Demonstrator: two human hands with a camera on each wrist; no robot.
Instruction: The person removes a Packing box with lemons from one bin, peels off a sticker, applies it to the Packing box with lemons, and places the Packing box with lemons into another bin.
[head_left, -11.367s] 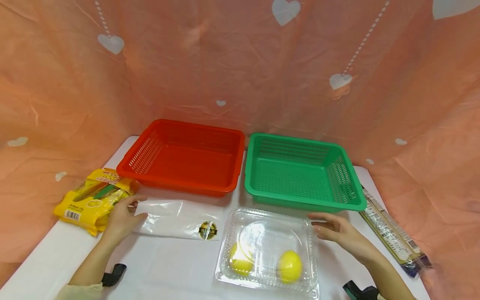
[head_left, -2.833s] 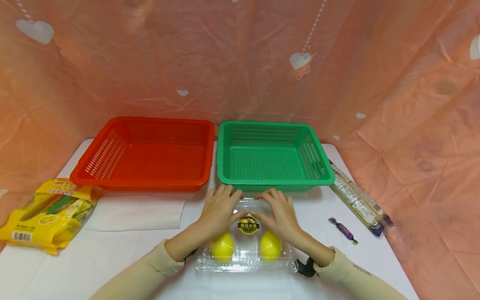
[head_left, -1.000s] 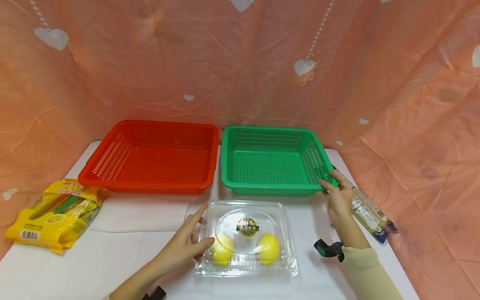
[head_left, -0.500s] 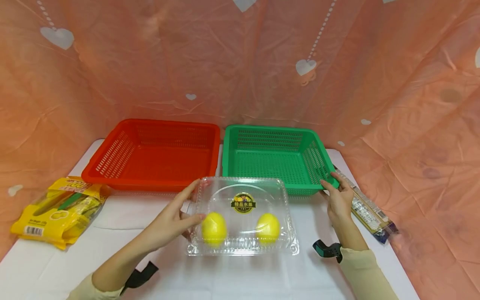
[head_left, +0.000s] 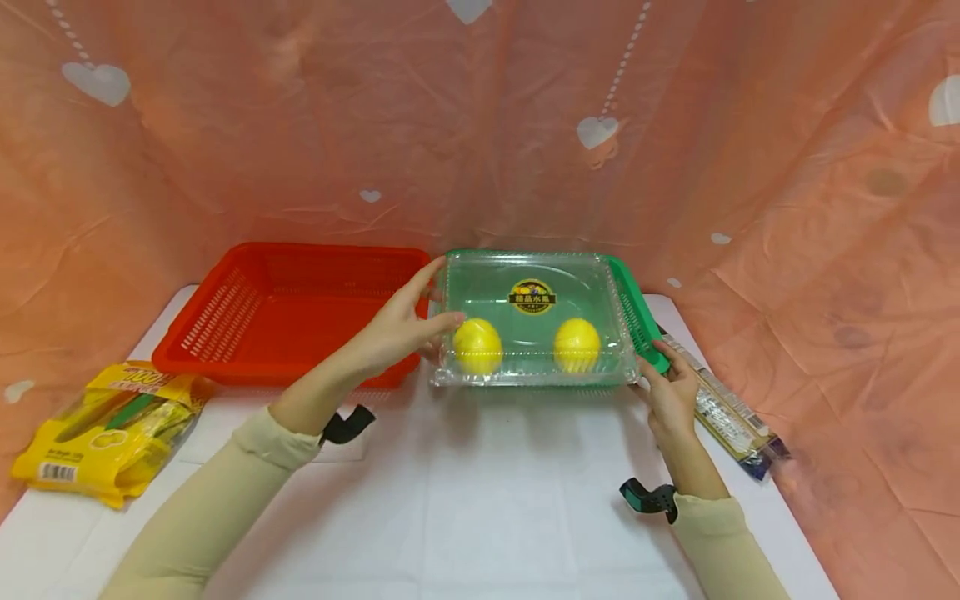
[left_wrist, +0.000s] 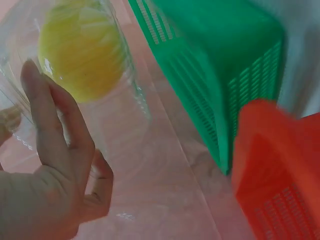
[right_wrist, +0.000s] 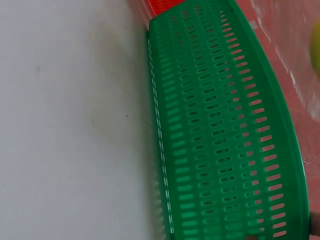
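My left hand [head_left: 393, 329] grips the left side of a clear plastic clamshell box [head_left: 517, 333], thumb on the lid and fingers at the far side. Inside lie two yellow fruits, a left one [head_left: 477, 347] and a right one [head_left: 577, 344]. A round fruit sticker [head_left: 532, 297] is on the lid. The box hangs above the green basket [head_left: 637, 312] and covers most of its opening in the head view. My right hand [head_left: 673, 392] pinches that basket's front right corner. The right wrist view shows the slotted basket wall [right_wrist: 215, 125], with only a bit of finger at the edge.
A red basket [head_left: 330, 325] stands left of the green one. A yellow snack bag [head_left: 112, 433] lies at the far left, beside a white packet [head_left: 225, 417] partly behind my left arm. A long flat package [head_left: 731, 417] lies along the right table edge.
From the table, the clamshell box has risen in my left hand and moved forward and right over the green basket. My right hand keeps hold of the basket's corner.
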